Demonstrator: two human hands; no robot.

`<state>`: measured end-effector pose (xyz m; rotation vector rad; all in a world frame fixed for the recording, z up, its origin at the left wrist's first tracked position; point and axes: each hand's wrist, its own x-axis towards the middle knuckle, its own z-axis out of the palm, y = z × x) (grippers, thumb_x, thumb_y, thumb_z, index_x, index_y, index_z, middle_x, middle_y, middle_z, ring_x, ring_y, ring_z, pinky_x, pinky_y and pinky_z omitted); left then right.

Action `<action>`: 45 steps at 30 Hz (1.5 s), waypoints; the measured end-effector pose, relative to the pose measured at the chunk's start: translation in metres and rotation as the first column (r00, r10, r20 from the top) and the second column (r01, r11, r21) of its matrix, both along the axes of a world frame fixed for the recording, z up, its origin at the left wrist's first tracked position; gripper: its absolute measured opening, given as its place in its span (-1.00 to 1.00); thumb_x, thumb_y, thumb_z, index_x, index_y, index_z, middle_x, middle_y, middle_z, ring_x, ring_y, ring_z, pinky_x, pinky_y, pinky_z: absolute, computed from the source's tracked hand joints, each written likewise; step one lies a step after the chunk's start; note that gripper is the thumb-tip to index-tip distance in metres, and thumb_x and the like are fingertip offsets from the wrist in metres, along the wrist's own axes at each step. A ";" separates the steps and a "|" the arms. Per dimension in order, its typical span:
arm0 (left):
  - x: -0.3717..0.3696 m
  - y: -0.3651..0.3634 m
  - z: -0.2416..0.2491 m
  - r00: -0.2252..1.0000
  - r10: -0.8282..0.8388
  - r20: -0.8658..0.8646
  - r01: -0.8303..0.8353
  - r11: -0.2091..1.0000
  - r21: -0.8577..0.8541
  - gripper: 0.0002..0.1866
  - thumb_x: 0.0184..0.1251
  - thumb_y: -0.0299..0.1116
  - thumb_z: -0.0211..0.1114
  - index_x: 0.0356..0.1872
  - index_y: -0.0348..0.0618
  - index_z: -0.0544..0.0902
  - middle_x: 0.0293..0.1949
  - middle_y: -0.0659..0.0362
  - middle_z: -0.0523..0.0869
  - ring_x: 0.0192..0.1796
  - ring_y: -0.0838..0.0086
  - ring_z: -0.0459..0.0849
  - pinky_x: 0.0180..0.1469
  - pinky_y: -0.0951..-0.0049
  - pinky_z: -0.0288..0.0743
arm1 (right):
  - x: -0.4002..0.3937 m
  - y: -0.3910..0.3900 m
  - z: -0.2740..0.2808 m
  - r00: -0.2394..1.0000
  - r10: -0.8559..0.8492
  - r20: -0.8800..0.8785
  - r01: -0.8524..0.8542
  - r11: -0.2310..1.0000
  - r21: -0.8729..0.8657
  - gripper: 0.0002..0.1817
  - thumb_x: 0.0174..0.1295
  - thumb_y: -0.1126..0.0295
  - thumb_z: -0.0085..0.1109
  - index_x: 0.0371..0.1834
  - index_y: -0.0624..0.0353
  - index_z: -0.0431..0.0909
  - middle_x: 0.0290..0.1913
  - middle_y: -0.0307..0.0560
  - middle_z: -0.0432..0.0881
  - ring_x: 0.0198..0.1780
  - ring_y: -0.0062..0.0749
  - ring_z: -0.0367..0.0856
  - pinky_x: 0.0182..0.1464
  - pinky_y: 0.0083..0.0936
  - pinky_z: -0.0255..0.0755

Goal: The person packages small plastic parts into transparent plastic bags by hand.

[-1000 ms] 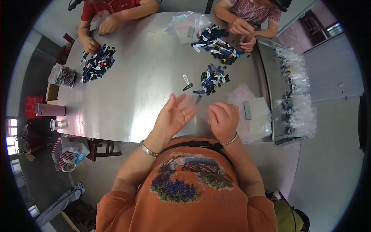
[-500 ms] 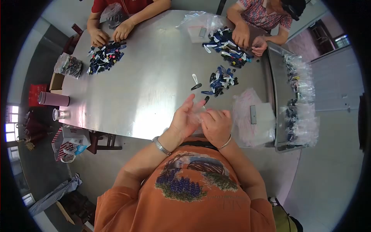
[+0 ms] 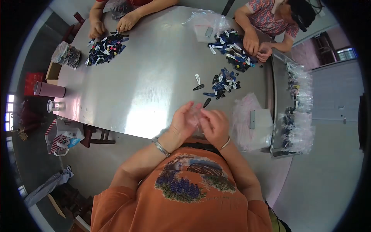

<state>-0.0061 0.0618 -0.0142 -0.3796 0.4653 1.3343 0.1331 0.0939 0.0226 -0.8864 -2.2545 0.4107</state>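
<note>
A clear plastic bag (image 3: 194, 116) is held between my two hands at the near edge of the table. My left hand (image 3: 181, 123) has its palm turned up, with thumb and fingers around one side of the bag. My right hand (image 3: 216, 125) pinches the other side, fingers curled. Just beyond the fingertips lies a black hair clip (image 3: 207, 102). Farther off are a white hair clip (image 3: 198, 79) and another black one (image 3: 198, 87). A small pile of dark blue, black and white hair clips (image 3: 223, 83) sits to their right.
Right of my hands lies a stack of clear bags (image 3: 247, 127) with a grey bar (image 3: 252, 119) on it. A metal tray (image 3: 275, 116) holds filled bags (image 3: 299, 104). Two people sort clip piles (image 3: 106, 49) (image 3: 234, 48) across the table. A pink tumbler (image 3: 50, 89) and a plastic cup (image 3: 55, 105) stand left.
Both hands stay near the same spot on the bag; my right fingers have shifted slightly. The black clip by the fingertips now shows more fully. The view has tilted a little.
</note>
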 end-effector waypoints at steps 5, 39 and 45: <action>-0.028 -0.002 -0.004 0.992 0.120 -0.048 -0.124 0.986 -0.112 -0.88 0.28 -0.29 0.13 -0.28 -0.06 0.55 -0.08 0.08 0.61 -0.12 0.21 0.58 -0.03 0.23 0.47 | 0.002 0.053 -0.022 0.958 -0.183 0.221 0.171 0.983 0.074 -0.71 -0.02 0.36 0.27 -0.18 0.11 0.61 -0.22 -0.14 0.61 -0.15 -0.24 0.50 -0.06 -0.31 0.32; -0.046 -0.002 -0.013 0.995 0.096 0.024 -0.093 0.989 -0.114 -0.88 0.28 -0.27 0.15 -0.27 -0.01 0.59 -0.09 0.12 0.65 -0.19 0.27 0.62 -0.10 0.30 0.50 | -0.064 0.108 -0.050 0.852 -0.125 0.508 0.168 0.985 -0.039 -0.80 0.05 0.28 0.26 -0.33 0.12 0.56 -0.30 -0.07 0.58 -0.16 -0.10 0.52 -0.09 -0.19 0.37; -0.051 0.001 -0.006 0.989 0.145 0.018 -0.142 0.984 -0.108 -0.86 0.28 -0.28 0.13 -0.27 -0.05 0.61 -0.11 0.11 0.67 -0.19 0.26 0.62 -0.09 0.30 0.50 | -0.049 0.093 -0.061 0.891 -0.130 0.435 0.102 0.991 0.088 -0.84 0.06 0.26 0.24 -0.41 0.07 0.52 -0.36 -0.15 0.58 -0.22 -0.19 0.55 -0.18 -0.24 0.35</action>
